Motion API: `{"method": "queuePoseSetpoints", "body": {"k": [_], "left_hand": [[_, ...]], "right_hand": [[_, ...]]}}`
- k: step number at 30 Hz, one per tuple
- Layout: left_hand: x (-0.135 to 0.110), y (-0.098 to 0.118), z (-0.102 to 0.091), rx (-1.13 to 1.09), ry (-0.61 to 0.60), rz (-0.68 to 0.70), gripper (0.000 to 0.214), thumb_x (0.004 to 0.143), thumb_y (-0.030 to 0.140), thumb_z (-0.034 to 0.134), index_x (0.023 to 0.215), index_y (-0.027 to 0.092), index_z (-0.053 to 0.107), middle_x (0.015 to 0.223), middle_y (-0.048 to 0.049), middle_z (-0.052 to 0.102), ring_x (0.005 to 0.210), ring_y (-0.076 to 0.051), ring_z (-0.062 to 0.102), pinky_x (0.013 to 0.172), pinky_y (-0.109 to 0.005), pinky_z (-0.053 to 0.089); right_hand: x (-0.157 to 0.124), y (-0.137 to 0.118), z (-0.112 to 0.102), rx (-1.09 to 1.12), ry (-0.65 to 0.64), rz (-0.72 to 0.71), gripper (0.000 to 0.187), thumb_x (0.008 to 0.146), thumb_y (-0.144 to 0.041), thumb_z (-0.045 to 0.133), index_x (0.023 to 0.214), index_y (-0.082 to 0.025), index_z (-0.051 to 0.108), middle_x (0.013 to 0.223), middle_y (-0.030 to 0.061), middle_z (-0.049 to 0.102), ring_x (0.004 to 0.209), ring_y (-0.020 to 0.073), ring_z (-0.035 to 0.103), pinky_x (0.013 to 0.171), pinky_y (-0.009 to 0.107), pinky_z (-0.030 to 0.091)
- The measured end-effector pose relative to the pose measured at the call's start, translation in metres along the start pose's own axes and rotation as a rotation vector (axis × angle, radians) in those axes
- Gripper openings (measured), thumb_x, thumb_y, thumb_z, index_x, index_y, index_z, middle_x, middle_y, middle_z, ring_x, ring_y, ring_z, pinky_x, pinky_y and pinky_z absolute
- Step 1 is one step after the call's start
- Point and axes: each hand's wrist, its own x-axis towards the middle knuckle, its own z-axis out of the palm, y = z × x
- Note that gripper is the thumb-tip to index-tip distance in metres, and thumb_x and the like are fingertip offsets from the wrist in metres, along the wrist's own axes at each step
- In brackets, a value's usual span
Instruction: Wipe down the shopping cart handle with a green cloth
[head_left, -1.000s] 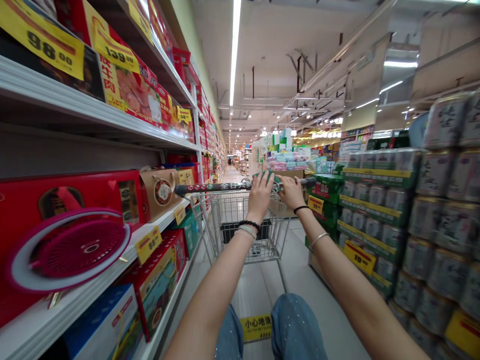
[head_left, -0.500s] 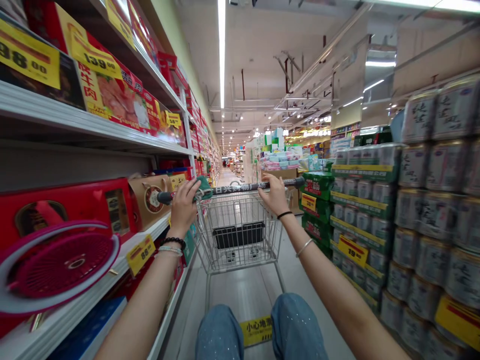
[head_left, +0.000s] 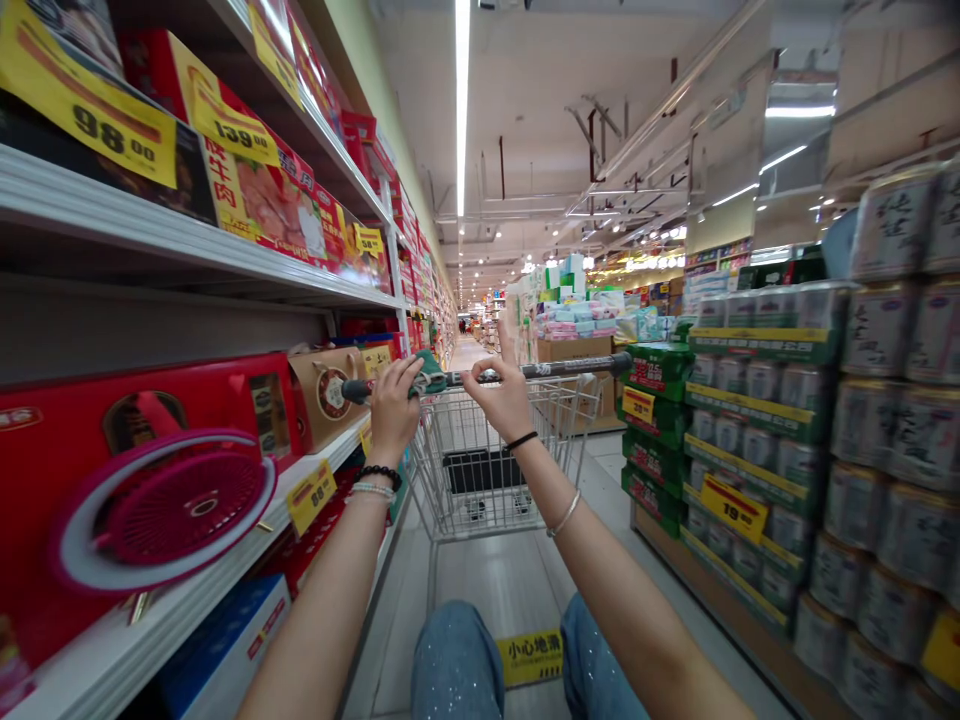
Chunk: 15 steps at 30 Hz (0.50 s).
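Observation:
A shopping cart (head_left: 510, 490) stands in front of my knees, its grey handle (head_left: 570, 368) running crosswise. My left hand (head_left: 395, 400) is closed over the left part of the handle, fingers pressed on a bunched green cloth (head_left: 428, 372) that lies around the bar. Right of the cloth, my right hand (head_left: 504, 395) is at the handle with thumb and index finger pinched into a ring and another finger raised. Whether anything is between those fingertips I cannot make out. A black object (head_left: 487, 470) shows at the cart's basket.
Shelves (head_left: 187, 240) with boxed goods and price tags line the left side. A magenta round fan-like object (head_left: 180, 510) juts out there. Stacked cans (head_left: 892, 400) and green drink packs (head_left: 656, 440) stand on the right. A yellow floor sticker (head_left: 531, 658) lies between my knees.
My right hand has moved left along the handle, close to the cloth, and its fingers have gone into a pinch. My left hand stays on the cloth. The whole view has shifted slightly.

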Motion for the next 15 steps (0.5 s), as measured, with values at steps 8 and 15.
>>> {"method": "queuePoseSetpoints", "body": {"k": [8, 15], "left_hand": [[0.001, 0.005, 0.0, -0.048, 0.001, -0.024, 0.058, 0.073, 0.006, 0.042, 0.126, 0.022, 0.062, 0.137, -0.0058, 0.061, 0.133, -0.021, 0.049, 0.117, -0.042, 0.034], [-0.004, 0.018, -0.019, -0.38, 0.283, -0.355, 0.04, 0.064, 0.012, 0.039, 0.088, 0.02, 0.07, 0.098, -0.0033, 0.074, 0.101, -0.02, 0.067, 0.098, -0.036, 0.051]], "right_hand": [[0.004, 0.002, -0.002, -0.009, -0.021, -0.009, 0.021, 0.079, -0.019, 0.063, 0.062, -0.025, 0.052, 0.143, 0.0054, 0.055, 0.147, 0.0269, 0.031, 0.12, 0.053, 0.023], [-0.023, 0.015, -0.015, 0.136, -0.035, 0.168, 0.024, 0.078, -0.027, 0.068, 0.061, -0.024, 0.05, 0.149, 0.0094, 0.05, 0.14, 0.0283, 0.043, 0.118, 0.049, 0.029]]}}
